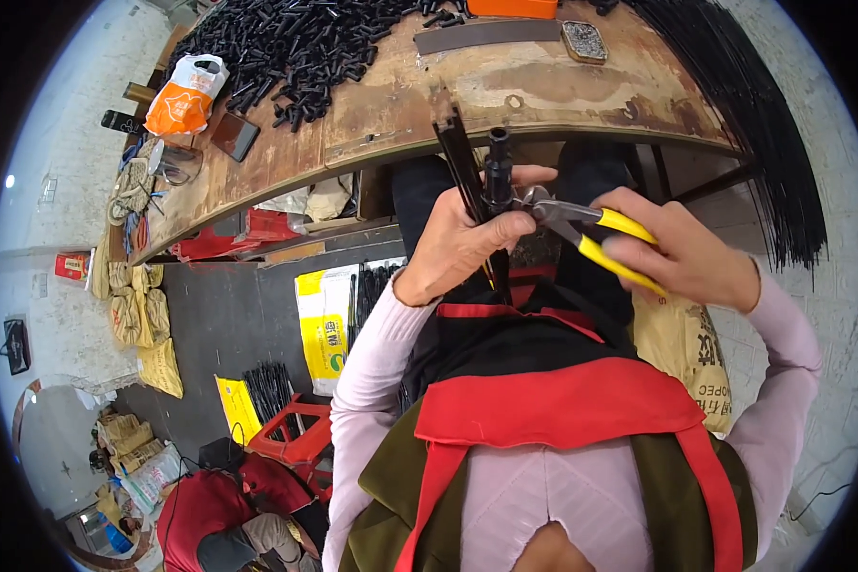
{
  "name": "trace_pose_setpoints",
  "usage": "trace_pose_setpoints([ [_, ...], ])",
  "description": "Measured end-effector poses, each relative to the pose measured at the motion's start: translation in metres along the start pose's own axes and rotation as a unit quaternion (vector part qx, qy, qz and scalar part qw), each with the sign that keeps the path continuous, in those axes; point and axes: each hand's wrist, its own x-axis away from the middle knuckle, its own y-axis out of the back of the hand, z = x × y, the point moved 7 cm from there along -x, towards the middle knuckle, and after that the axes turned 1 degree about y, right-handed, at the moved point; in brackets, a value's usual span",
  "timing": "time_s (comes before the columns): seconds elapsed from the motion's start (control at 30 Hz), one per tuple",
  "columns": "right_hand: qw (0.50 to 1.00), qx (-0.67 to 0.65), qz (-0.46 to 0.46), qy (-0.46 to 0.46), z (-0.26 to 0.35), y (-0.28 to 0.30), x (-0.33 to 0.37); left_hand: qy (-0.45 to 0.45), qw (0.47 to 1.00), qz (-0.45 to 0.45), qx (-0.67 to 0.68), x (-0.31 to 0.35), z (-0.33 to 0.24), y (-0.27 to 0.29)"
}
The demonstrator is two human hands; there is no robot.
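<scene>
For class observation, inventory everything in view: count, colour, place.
Wooden workbench: one, brown, top
Short black tubes: many, black, workbench
Long black rods: many, black, right
Crumpled plastic bag: one, orange/white, workbench left
Rectangular metal tin: one, silver, workbench
Tan sacks: several, tan, both sides
Coworker: one, red clothing, lower left
Ribbed black tube: one, black, left hand
Slender black rods: several, black, left hand
Metal pliers, yellow handles: one, silver/yellow, right hand
Left hand, right hand: two, bare, middle

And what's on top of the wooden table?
A heap of small black pieces, an orange-and-white bag, a flat dark strip, a small container, long black rods and more. What lies under the heap is covered, and the bag's inside is hidden.
</scene>
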Motion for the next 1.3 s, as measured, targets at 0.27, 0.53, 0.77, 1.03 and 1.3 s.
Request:
trace_pose_setpoints([
  [0.27,0.994,0.106,-0.025,-0.014,-0.001,-0.007,-0.003,0.006,0.999,0.039,0.014,0.001,0.000,0.002],
  [0.53,0.998,-0.056,0.025,-0.010,-0.050,-0.051,-0.023,-0.022,1.000,0.009,-0.013,0.007,0.002,0.004],
  [0.77,0.991,-0.111,0.049,-0.060,-0.034,-0.039,-0.024,-0.008,1.000,-0.010,0.007,0.010,0.007,0.008],
  [1.03,0.968,-0.188,0.107,-0.126,-0.028,-0.036,-0.013,-0.002,0.998,-0.030,-0.052,0.010,0.000,0.003],
  [1.3,1.000,-0.004,-0.015,0.006,-0.053,-0.010,-0.035,-0.021,0.996,-0.044,0.076,0.003,0.008,0.010],
])
